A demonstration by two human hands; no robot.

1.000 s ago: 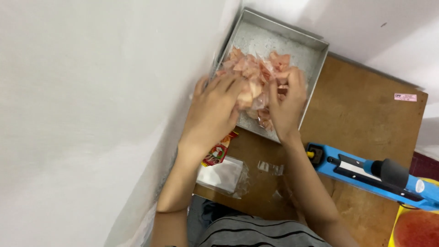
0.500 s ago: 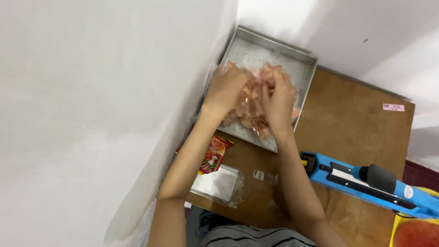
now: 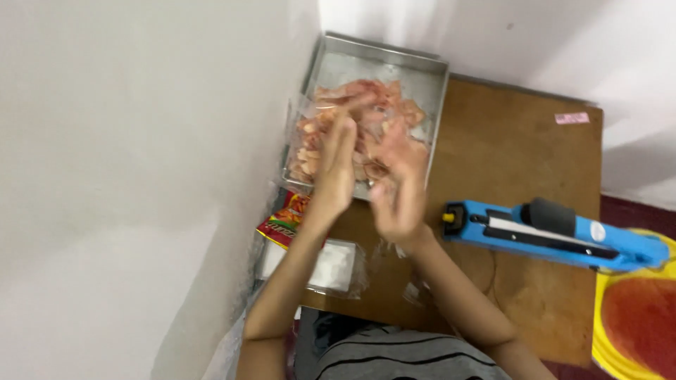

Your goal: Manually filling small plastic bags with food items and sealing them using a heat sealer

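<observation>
Both hands lifted off the pink pieces in the tray

Left hand (image 3: 336,165) and right hand (image 3: 398,179), which a second ago were pressed into the pink pieces (image 3: 352,123), now hover just above them, fingers spread, blurred; neither grip seems to hold anything. The pieces lie heaped in the metal tray (image 3: 415,67) at the desk's (image 3: 507,155) far corner by the wall; a blue sealer (image 3: 556,229) lies to the right

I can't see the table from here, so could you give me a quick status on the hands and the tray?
Both hands, left hand and right hand, open over metal tray. Pink pieces piled inside. Blue sealer beside, clear.
</observation>
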